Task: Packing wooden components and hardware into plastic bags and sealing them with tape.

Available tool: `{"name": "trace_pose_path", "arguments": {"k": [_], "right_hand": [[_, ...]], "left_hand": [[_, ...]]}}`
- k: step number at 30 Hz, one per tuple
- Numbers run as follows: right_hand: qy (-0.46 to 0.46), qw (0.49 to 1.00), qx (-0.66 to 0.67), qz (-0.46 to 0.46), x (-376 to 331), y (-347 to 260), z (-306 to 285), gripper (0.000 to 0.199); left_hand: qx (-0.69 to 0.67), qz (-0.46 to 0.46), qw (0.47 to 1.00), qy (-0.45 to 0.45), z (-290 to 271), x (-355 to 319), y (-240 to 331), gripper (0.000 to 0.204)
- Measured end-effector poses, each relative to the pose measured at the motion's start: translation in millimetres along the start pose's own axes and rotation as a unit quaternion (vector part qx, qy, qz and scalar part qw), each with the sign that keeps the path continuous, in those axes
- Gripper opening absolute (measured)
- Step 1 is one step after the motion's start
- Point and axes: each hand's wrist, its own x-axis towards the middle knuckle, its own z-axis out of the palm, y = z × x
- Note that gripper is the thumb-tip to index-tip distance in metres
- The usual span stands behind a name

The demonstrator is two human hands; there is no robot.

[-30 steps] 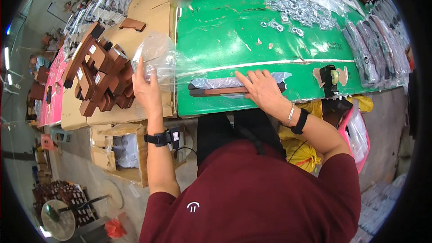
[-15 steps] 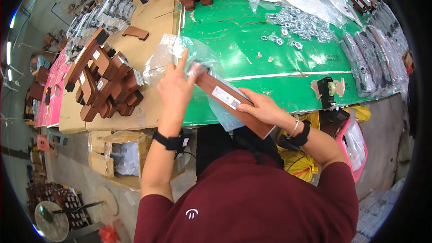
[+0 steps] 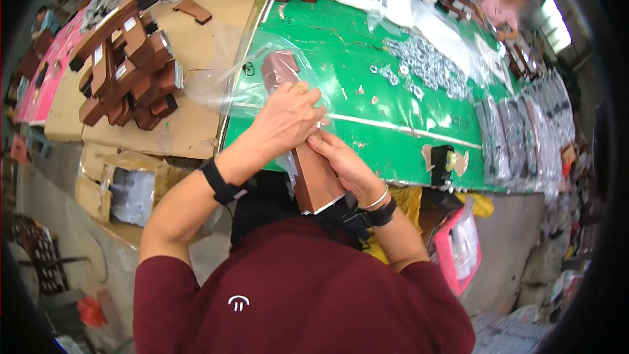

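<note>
Above the near edge of the green bench (image 3: pixel 367 92), the left hand (image 3: pixel 285 121) is pinching the clear plastic bag (image 3: pixel 246 82) around the long brown wooden piece (image 3: pixel 308 164), while the right hand (image 3: pixel 341 160) is gripping that piece from beneath.

clear plastic bag (image 3: pixel 252 82) over brown bar, white labels (image 3: pixel 128 24) on stacked brown pieces, open cardboard box (image 3: pixel 121 187) below

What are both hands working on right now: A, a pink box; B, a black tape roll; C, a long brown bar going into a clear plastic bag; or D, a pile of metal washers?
C: the left hand and right hand grip the brown bar, with the clear bag around its far end.
</note>
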Motion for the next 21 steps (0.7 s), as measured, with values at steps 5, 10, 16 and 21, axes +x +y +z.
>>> {"name": "trace_pose_path", "arguments": {"k": [5, 10, 16, 21], "right_hand": [[0.079, 0.994, 0.037, -0.06, -5, 30, -25, 0.046], [0.114, 0.986, 0.009, -0.123, 0, 21, -7, 0.045], [0.196, 0.796, -0.525, -0.227, 31, 36, 8, 0.055], [0.063, 0.987, -0.042, -0.139, 3, 33, 1, 0.058]], "left_hand": [[-0.241, 0.124, 0.962, -0.029, 2, -8, 42, 0.025], [-0.094, -0.087, 0.989, -0.071, -14, -26, 26, 0.041], [-0.268, 0.131, 0.953, -0.06, 7, -8, 71, 0.036], [-0.343, 0.144, 0.918, -0.135, -47, -28, 52, 0.039]]}}
